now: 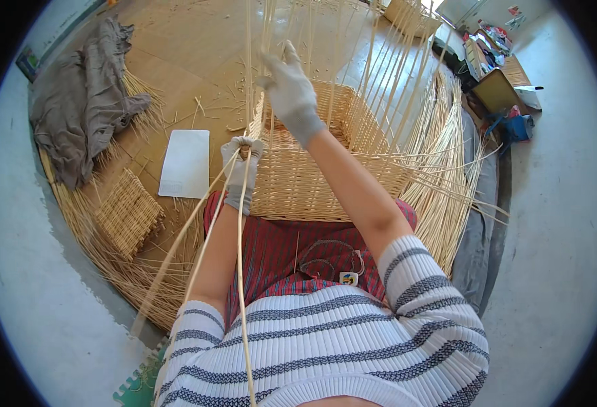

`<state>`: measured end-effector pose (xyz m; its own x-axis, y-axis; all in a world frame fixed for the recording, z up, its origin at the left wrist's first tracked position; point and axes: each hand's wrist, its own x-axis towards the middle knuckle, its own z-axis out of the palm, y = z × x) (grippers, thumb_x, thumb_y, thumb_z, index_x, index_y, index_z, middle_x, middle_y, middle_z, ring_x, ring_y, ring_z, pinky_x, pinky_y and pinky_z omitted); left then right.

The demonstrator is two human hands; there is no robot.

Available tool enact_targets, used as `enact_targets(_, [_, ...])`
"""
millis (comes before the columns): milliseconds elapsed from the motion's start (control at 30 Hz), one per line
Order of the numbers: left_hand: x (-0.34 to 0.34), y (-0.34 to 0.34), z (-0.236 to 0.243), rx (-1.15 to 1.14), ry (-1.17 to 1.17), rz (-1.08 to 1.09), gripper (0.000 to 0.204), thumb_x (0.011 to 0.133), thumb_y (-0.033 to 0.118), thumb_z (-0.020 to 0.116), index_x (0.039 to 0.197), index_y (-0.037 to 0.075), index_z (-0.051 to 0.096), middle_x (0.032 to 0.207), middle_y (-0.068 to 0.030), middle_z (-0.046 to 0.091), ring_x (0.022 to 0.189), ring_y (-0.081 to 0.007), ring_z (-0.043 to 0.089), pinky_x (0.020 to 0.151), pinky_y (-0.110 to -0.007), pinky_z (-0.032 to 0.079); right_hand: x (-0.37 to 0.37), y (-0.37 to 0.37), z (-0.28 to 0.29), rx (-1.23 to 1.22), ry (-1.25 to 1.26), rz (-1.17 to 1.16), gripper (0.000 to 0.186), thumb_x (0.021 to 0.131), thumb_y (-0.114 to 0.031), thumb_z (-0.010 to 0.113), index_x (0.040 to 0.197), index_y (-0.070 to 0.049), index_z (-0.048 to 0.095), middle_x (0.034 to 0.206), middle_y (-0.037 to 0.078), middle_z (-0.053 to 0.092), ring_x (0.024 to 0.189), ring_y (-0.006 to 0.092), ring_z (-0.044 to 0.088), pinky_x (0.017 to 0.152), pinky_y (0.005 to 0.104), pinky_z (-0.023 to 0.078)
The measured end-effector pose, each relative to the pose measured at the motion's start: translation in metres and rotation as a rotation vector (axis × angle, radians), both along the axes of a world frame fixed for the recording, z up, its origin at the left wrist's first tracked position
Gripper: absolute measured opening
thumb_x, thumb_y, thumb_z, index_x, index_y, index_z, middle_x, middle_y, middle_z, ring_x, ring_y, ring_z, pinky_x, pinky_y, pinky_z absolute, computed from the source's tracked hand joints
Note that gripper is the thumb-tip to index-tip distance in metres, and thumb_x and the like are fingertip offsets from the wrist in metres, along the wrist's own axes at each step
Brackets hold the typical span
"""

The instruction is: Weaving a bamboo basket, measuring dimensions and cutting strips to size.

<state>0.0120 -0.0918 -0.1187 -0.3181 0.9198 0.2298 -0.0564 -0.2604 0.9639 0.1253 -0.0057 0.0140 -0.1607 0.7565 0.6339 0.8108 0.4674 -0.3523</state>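
A woven wicker basket (298, 180) rests on my lap, with long thin stakes standing up from its sides. My left hand (241, 163), in a pale knit glove with a grey cuff, is closed at the basket's left corner. It grips several wicker strands (241, 251), whose loose lengths trail down toward me past my left arm. Above the basket's left side, my right hand (290, 91), gloved the same way, is raised among the upright stakes (249, 54). Its fingers are apart and partly smeared by motion, and nothing shows in its grasp.
Bundles of loose wicker (441, 197) lie to the right of the basket. At left are a small woven panel (130, 211), a white flat board (184, 163) and a crumpled grey cloth (85, 102). Wicker scraps litter the floor. A cluttered wooden stand (498, 91) is at far right.
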Motion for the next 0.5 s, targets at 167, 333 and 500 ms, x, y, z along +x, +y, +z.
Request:
enact_targets(167, [-0.01,0.001,0.003,-0.13,0.164,0.01,0.015,0.084,0.009,0.074,0.091,0.005,0.062,0.085,-0.0026,0.058,0.075,-0.0096,0.051,0.067,-0.024,0.045,0.078,-0.026,-0.029,-0.09,0.922,0.77,0.059,0.099,-0.006,0.043,0.151,-0.02,0.02,0.095,0.013,0.068,0.095,0.0212,0.067,0.079,0.0324,0.055])
enact_targets(333, [-0.003,0.001,-0.008,-0.016,0.043,0.11,0.031,0.078,0.006,0.077,0.102,-0.001,0.059,0.107,-0.0096,0.056,0.084,-0.0141,0.055,0.078,-0.029,0.049,0.126,-0.129,-0.101,-0.526,1.346,0.13,0.027,0.1,-0.008,0.051,0.127,-0.008,0.046,0.087,0.006,0.067,0.077,0.0146,0.067,0.062,0.0241,0.052])
enact_targets(500, [0.018,-0.047,-0.012,0.19,0.589,0.132,0.053,0.079,0.013,0.078,0.125,0.008,0.052,0.118,-0.018,0.054,0.095,-0.0309,0.059,0.089,-0.038,0.048,0.15,-0.108,-0.112,-0.398,1.415,0.025,0.016,0.091,-0.015,0.071,0.103,-0.009,0.063,0.092,0.006,0.072,0.078,0.0124,0.068,0.051,0.0222,0.049])
